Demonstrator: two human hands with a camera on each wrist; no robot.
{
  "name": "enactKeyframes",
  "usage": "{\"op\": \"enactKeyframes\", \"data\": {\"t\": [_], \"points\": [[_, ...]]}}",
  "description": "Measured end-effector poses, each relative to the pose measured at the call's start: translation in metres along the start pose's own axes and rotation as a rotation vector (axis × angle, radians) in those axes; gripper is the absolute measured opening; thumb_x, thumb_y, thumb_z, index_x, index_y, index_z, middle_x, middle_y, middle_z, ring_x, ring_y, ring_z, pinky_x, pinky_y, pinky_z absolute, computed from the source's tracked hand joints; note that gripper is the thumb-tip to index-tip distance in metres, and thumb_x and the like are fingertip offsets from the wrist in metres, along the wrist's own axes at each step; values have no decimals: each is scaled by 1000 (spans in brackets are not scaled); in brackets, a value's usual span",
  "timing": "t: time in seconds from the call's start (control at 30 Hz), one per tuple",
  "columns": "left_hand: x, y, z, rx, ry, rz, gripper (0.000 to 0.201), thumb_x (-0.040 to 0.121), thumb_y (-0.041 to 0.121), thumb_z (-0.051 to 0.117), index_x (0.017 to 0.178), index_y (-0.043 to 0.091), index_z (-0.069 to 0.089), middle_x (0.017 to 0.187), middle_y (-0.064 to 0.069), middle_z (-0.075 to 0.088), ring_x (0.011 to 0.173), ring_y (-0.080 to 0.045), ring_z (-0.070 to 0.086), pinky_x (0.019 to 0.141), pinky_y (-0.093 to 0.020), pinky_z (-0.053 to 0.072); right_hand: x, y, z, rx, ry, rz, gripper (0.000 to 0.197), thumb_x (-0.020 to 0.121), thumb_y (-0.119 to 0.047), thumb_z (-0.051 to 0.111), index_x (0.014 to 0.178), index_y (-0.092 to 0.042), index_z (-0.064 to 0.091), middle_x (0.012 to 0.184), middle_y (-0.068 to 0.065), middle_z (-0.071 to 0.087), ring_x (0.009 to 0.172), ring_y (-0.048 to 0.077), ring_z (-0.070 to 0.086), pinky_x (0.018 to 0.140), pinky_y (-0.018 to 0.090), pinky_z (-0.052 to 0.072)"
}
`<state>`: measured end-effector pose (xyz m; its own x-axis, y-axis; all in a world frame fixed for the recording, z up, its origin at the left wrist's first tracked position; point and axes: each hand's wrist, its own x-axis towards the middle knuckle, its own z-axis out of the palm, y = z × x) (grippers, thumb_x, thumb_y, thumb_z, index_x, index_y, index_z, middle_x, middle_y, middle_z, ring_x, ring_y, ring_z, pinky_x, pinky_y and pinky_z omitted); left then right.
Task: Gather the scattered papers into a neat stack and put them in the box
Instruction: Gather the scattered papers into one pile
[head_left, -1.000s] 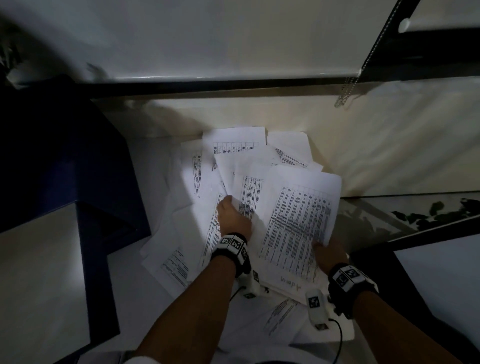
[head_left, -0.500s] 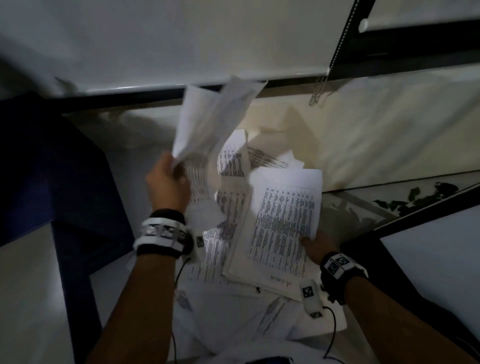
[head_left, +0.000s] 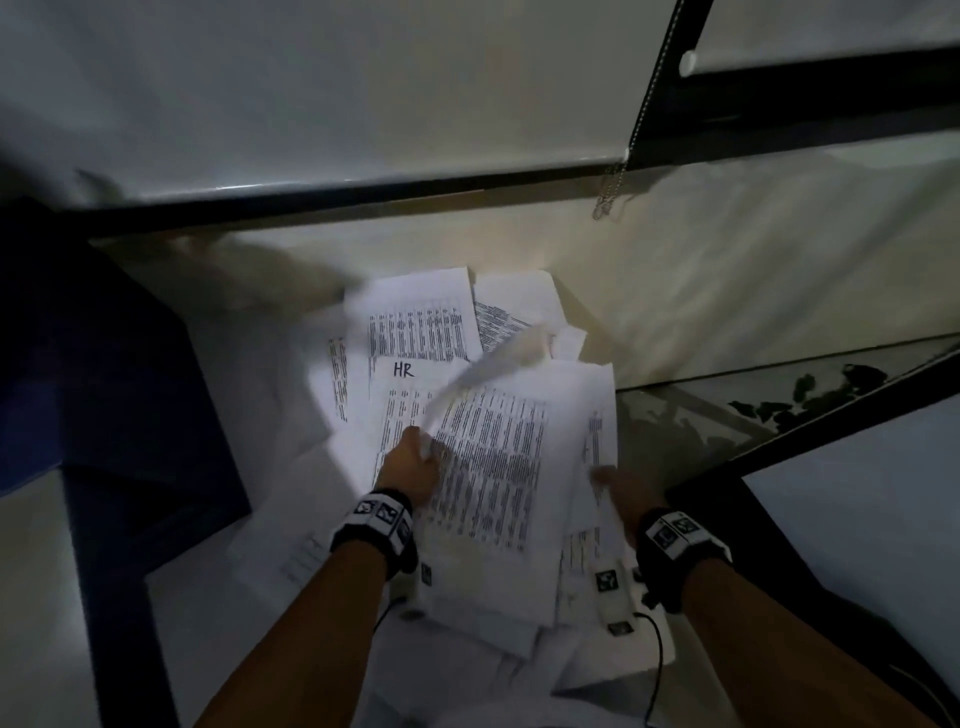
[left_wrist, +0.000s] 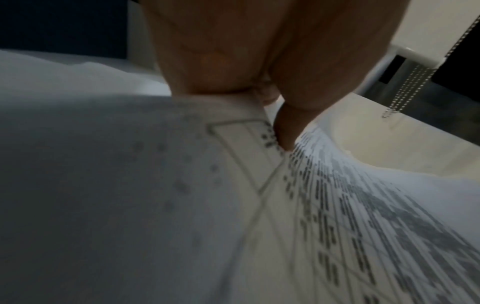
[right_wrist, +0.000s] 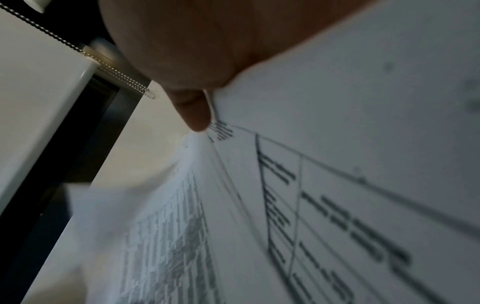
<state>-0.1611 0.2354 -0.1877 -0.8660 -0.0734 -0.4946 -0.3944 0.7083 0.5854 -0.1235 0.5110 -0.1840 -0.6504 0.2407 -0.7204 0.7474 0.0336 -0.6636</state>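
Observation:
Printed white papers (head_left: 415, 332) lie scattered and overlapping on a pale surface; one sheet reads "HR" (head_left: 403, 370). A gathered bundle of sheets (head_left: 498, 467) sits on top between my hands. My left hand (head_left: 410, 470) pinches a blurred sheet (head_left: 488, 371) at the bundle's left edge; the left wrist view shows the thumb (left_wrist: 285, 131) and fingers closed on printed paper (left_wrist: 337, 205). My right hand (head_left: 610, 486) grips the bundle's right edge, its thumb (right_wrist: 193, 111) over the sheets (right_wrist: 337, 185). A dark blue box (head_left: 104, 389) stands at the left.
A wall with a black rail (head_left: 363, 195) and a hanging bead chain (head_left: 610, 195) backs the surface. At right there is a glass-topped surface (head_left: 727, 415) with a black edge. More loose sheets (head_left: 301, 556) lie near my forearms.
My left hand came down from its raised position and brought the lifted sheets onto the bundle. The right hand kept its hold on the bundle's right edge.

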Motion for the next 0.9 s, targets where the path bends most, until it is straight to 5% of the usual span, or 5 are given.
{"op": "enactKeyframes", "data": {"t": [0.17, 0.3, 0.43, 0.67, 0.9], "points": [[-3, 16, 22, -32, 13, 51, 29, 98, 22, 51, 125, 13, 46, 99, -2, 57, 84, -21, 56, 57, -18, 39, 0, 1, 0, 73, -40, -27, 50, 83, -42, 70, 124, -16, 58, 117, 5, 63, 107, 26, 59, 102, 43, 44], [-4, 25, 41, 31, -44, 90, 43, 93, 21, 52, 134, 12, 42, 120, -13, 57, 100, -28, 61, 85, -35, 55, 4, 6, 0, -101, -95, -75, 47, 80, -14, 75, 123, -8, 58, 115, 15, 65, 101, 34, 62, 95, 51, 50], [-9, 25, 44, 222, 23, 142, 48, 90, 20, 53, 137, 22, 42, 131, -16, 45, 110, -31, 53, 92, -46, 54, 14, 18, -3, -163, -95, -91, 57, 77, -19, 78, 129, -13, 55, 123, 13, 63, 109, 33, 61, 97, 54, 48], [-12, -20, -15, 151, 366, -340, 49, 85, 36, 59, 131, 22, 47, 139, -9, 39, 127, -30, 41, 100, -51, 41, 13, 28, 4, -258, -9, -239, 42, 86, -18, 67, 126, -21, 56, 125, 9, 62, 112, 31, 58, 99, 53, 47], [-26, -39, -16, 41, 314, -556, 79, 79, 52, 68, 137, 8, 38, 143, -17, 31, 130, -34, 35, 102, -50, 38, 23, 34, 6, -275, 38, -227, 47, 84, -9, 68, 130, -9, 54, 124, 16, 60, 113, 35, 57, 100, 52, 45]]}}
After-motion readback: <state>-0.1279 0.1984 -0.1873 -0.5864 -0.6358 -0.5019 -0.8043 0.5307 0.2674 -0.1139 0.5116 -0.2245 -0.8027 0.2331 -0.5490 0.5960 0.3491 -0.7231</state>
